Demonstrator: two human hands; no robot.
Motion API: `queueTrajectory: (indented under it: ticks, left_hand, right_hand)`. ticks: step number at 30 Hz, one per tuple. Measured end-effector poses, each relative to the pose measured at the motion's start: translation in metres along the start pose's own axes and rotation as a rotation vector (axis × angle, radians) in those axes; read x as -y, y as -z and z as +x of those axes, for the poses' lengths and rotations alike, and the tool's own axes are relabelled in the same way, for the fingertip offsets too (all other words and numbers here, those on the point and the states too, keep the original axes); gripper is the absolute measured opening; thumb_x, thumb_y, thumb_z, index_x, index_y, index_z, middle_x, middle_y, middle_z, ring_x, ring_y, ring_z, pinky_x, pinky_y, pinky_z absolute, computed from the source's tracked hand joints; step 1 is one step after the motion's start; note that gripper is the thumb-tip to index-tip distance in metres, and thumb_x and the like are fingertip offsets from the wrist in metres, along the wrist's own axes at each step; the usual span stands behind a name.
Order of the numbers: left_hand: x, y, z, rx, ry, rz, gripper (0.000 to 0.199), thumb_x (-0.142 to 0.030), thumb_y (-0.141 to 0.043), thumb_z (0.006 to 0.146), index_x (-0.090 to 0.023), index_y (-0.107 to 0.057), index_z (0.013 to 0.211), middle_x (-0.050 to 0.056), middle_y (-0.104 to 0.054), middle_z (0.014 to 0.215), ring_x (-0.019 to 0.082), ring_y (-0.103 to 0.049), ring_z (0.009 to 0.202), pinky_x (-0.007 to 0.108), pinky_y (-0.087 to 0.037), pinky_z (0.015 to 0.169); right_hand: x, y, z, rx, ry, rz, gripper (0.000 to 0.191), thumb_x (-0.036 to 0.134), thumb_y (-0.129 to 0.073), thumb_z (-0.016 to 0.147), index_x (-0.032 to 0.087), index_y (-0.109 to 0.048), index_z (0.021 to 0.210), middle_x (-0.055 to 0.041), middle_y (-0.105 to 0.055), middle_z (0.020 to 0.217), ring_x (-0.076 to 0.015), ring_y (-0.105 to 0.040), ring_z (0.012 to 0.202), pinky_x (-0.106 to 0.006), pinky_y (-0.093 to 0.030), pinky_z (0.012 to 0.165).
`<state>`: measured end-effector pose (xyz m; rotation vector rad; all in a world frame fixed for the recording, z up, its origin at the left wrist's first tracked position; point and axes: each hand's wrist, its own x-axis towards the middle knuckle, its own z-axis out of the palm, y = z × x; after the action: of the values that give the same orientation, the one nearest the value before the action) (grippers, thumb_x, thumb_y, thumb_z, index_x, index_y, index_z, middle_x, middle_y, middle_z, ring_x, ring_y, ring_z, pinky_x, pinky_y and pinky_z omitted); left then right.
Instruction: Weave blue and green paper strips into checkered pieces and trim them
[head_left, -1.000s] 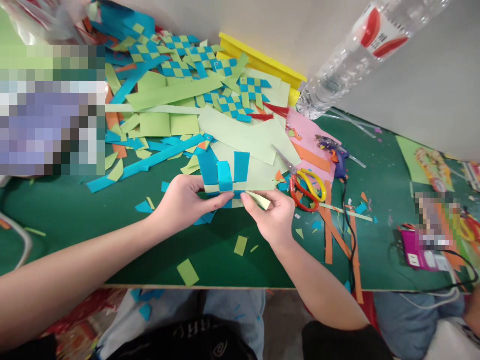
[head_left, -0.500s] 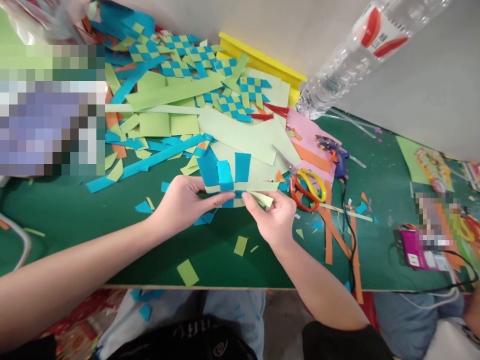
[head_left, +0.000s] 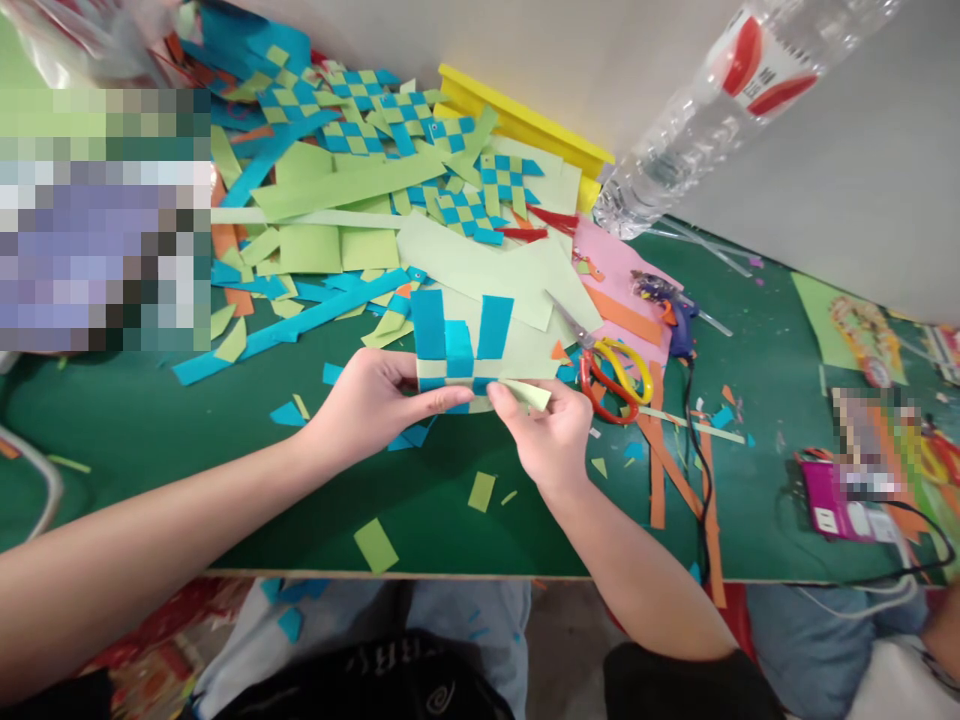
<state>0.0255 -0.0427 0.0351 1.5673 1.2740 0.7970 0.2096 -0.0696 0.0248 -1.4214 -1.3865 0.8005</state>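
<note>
Between my two hands is a small piece of woven paper strips (head_left: 458, 345), blue running upright and pale green across. My left hand (head_left: 382, 391) pinches its left side, thumb along the lower edge. My right hand (head_left: 548, 425) grips the right side, where a pale green strip end (head_left: 529, 394) sticks out past the thumb. Two blue strip ends stand up at the top of the weave, with a shorter blue one between them. The fingers behind the paper are mostly hidden. The piece is held above the green table (head_left: 300, 520).
Scissors (head_left: 611, 375) with red and yellow handles lie right of my hands. Beyond are a heap of woven blue-green pieces (head_left: 360, 105), pale green sheets (head_left: 480, 265), a yellow holder (head_left: 525, 125) and a plastic bottle (head_left: 720, 110). A blue glue gun (head_left: 675, 315) trails a black cord. Another person sits at right.
The woven piece has shifted slightly right and tilted more upright, so its blue strip ends stand higher and more of the weave shows. Both hands keep their hold.
</note>
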Motion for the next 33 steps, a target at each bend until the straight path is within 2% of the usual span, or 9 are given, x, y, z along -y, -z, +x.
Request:
queueTrajectory:
  ticks: [4, 7, 11, 13, 17, 21, 25, 29, 33]
  left_hand:
    - [-0.0003, -0.001, -0.0004, 0.003, 0.027, 0.055, 0.037, -0.052, -0.071, 0.071, -0.017, -0.068, 0.058, -0.001, -0.059, 0.047, 0.011, -0.052, 0.044, 0.022, -0.038, 0.04]
    - [-0.0012, -0.001, -0.0005, 0.006, 0.017, 0.047, 0.036, -0.051, -0.07, 0.072, -0.017, -0.068, 0.058, -0.002, -0.061, 0.049, 0.01, -0.05, 0.042, 0.021, -0.038, 0.04]
    - [-0.0028, -0.0001, -0.0005, 0.003, 0.001, 0.041, 0.03, -0.045, -0.069, 0.073, -0.018, -0.07, 0.06, -0.002, -0.067, 0.056, 0.01, -0.053, 0.045, 0.021, -0.041, 0.042]
    - [-0.0031, 0.0003, -0.0006, -0.014, -0.003, 0.052, 0.026, -0.043, -0.069, 0.073, -0.019, -0.072, 0.063, -0.002, -0.069, 0.059, 0.012, -0.057, 0.049, 0.021, -0.043, 0.044]
    - [-0.0032, 0.0006, -0.0006, -0.032, 0.008, 0.064, 0.027, -0.045, -0.068, 0.073, -0.019, -0.072, 0.065, 0.0, -0.07, 0.061, 0.014, -0.06, 0.053, 0.023, -0.045, 0.046]
    - [-0.003, 0.0017, 0.0001, -0.062, 0.024, 0.064, 0.028, -0.045, -0.068, 0.072, -0.018, -0.071, 0.065, 0.001, -0.07, 0.06, 0.014, -0.059, 0.051, 0.024, -0.045, 0.046]
    - [0.0011, 0.0036, 0.0018, -0.075, 0.079, -0.013, 0.026, -0.044, -0.069, 0.074, -0.018, -0.072, 0.069, 0.003, -0.072, 0.067, 0.014, -0.058, 0.052, 0.025, -0.048, 0.048]
    - [0.0043, 0.0044, 0.0029, -0.109, 0.117, -0.079, 0.025, -0.043, -0.069, 0.076, -0.018, -0.071, 0.07, 0.002, -0.07, 0.066, 0.013, -0.055, 0.051, 0.024, -0.045, 0.044]
    - [0.0018, 0.0044, 0.0029, -0.124, 0.125, -0.052, 0.028, -0.043, -0.069, 0.075, -0.018, -0.068, 0.064, 0.0, -0.065, 0.059, 0.011, -0.05, 0.046, 0.024, -0.041, 0.041]
  right_hand:
    - [0.0023, -0.0027, -0.0015, -0.005, 0.03, -0.025, 0.012, 0.035, -0.072, 0.074, 0.025, -0.071, 0.066, 0.0035, -0.069, 0.057, -0.0128, -0.063, 0.051, -0.029, -0.049, 0.052]
    - [0.0039, -0.003, -0.0013, -0.01, 0.067, -0.081, 0.011, 0.034, -0.072, 0.074, 0.025, -0.072, 0.066, 0.0032, -0.069, 0.058, -0.0133, -0.062, 0.051, -0.033, -0.053, 0.059]
    - [0.0037, -0.0027, -0.0005, 0.03, 0.156, -0.083, 0.008, 0.033, -0.07, 0.077, 0.027, -0.075, 0.075, 0.0013, -0.074, 0.073, -0.0171, -0.069, 0.071, -0.038, -0.055, 0.078]
    - [0.0025, -0.0028, -0.0005, 0.05, 0.167, -0.081, 0.008, 0.033, -0.068, 0.079, 0.028, -0.075, 0.079, 0.0006, -0.075, 0.079, -0.0179, -0.069, 0.077, -0.039, -0.055, 0.081]
    - [0.0005, -0.0027, -0.0016, 0.054, 0.136, -0.1, 0.01, 0.034, -0.07, 0.079, 0.029, -0.076, 0.084, -0.0004, -0.075, 0.082, -0.0187, -0.069, 0.079, -0.038, -0.055, 0.079]
    - [0.0013, -0.0018, -0.0024, 0.049, 0.112, -0.027, 0.009, 0.032, -0.072, 0.077, 0.027, -0.074, 0.084, 0.0005, -0.074, 0.08, -0.0174, -0.067, 0.079, -0.037, -0.054, 0.078]
    - [0.0029, 0.0005, -0.0008, 0.088, 0.122, 0.099, 0.013, 0.031, -0.071, 0.076, 0.026, -0.07, 0.089, -0.0005, -0.072, 0.092, -0.0177, -0.066, 0.087, -0.038, -0.053, 0.084]
    - [0.0007, 0.0046, 0.0037, 0.187, 0.106, 0.213, 0.022, 0.035, -0.057, 0.084, 0.025, -0.067, 0.101, -0.0027, -0.07, 0.104, -0.0201, -0.065, 0.102, -0.04, -0.052, 0.092]
    - [-0.003, 0.0061, 0.0073, 0.175, 0.04, 0.249, 0.027, 0.037, -0.049, 0.088, 0.023, -0.065, 0.104, -0.0034, -0.071, 0.104, -0.0196, -0.064, 0.102, -0.04, -0.05, 0.095]
